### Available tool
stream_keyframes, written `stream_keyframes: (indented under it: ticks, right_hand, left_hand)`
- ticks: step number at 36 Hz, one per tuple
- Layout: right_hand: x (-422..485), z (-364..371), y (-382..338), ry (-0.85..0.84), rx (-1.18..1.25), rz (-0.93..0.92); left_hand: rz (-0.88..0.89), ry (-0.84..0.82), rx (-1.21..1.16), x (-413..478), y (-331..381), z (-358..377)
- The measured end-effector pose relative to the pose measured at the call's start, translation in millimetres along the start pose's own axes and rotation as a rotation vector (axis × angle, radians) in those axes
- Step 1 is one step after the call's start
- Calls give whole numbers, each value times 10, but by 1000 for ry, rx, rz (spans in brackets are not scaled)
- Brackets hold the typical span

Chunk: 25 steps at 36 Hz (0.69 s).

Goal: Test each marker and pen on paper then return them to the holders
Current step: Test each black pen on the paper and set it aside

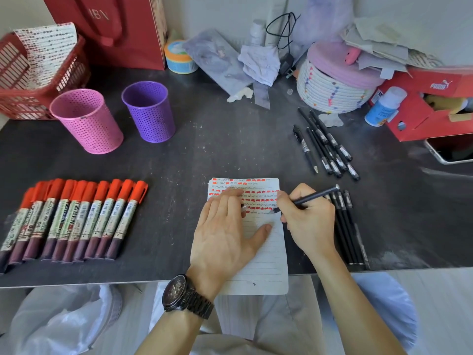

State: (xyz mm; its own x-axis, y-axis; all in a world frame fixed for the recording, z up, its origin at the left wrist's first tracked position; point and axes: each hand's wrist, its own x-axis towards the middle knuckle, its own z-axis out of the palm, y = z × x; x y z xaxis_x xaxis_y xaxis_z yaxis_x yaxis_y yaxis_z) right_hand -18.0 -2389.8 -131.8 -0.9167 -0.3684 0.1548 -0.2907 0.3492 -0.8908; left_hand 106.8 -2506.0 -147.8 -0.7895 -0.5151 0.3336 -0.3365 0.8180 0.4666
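Pen (pixel 311 197) in right-hand grip (pixel 307 219)

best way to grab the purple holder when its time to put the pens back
Take the purple holder by its perforated side wall near the rim, coming from the front right. It stands upright with the mouth open, and the pink holder sits close on its left, crowding that side.

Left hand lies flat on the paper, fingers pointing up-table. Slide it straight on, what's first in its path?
Past the paper's top edge the left hand meets bare dark table; way looks free until the far clutter, likely the crumpled tissue. Depth unclear.
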Motion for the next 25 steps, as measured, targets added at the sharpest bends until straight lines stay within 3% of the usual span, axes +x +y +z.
stream_keyframes:
  ticks: [25]
  right_hand:
    - [-4,-6,-32,14,1,44]
  left_hand:
    - [-28,-73,0,1,30,-69]
